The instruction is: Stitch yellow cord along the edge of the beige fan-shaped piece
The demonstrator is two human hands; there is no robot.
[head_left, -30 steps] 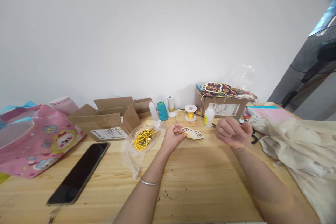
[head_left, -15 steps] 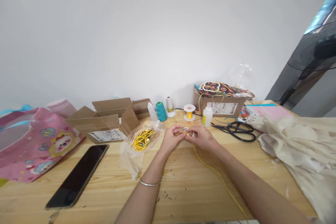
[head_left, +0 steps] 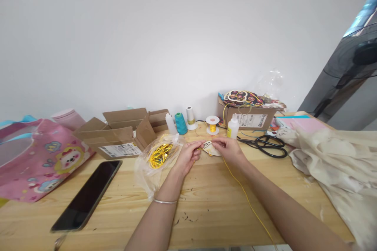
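Both the left hand (head_left: 187,156) and right hand (head_left: 232,151) pinch the pale piece (head_left: 207,144); slack could tangle the trailing yellow cord (head_left: 242,186).

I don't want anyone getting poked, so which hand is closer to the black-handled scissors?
The right hand: it's close by the blade end of the black-handled scissors. The left hand is farther away, on the right hand's other side.

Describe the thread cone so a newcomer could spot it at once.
Toward the back of the wooden table, find the open cardboard box on the left. To its right, the thread cone stands between a white bottle and a white spool. It alone of these three is teal.
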